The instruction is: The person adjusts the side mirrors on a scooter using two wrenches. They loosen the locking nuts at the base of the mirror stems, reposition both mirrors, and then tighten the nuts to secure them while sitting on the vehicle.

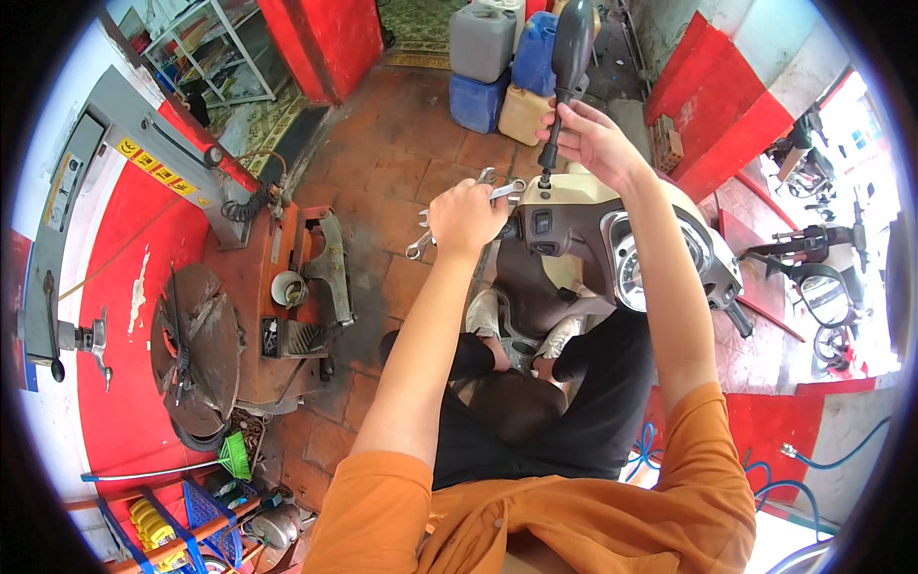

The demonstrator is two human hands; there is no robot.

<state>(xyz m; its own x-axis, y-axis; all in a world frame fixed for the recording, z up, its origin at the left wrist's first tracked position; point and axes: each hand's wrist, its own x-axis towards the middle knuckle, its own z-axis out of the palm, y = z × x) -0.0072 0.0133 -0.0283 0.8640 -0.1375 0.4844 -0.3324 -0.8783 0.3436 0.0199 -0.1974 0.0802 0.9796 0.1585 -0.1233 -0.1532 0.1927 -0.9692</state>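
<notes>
My left hand [466, 219] is closed around several combination wrenches [508, 189], their metal ends poking out on both sides of the fist. It is over the scooter's left handlebar grip [508, 229]; whether it also rests on the grip is hidden. With the fingers of my right hand [599, 140] I hold the dark stem of a rear-view mirror [572, 54], its back towards me. The stem stands nearly upright, and its lower end meets the cream handlebar cover [574, 189]. Right of it is the round speedometer [631, 269], partly behind my right forearm.
I sit astride the scooter, feet on its floorboard. At left stands a red and grey tyre changer [265, 344] with a round turntable [197, 351]. Plastic jerrycans [479, 100] are stacked ahead. Another scooter's mirror [825, 298] is at right, and blue hoses [796, 488] lie behind.
</notes>
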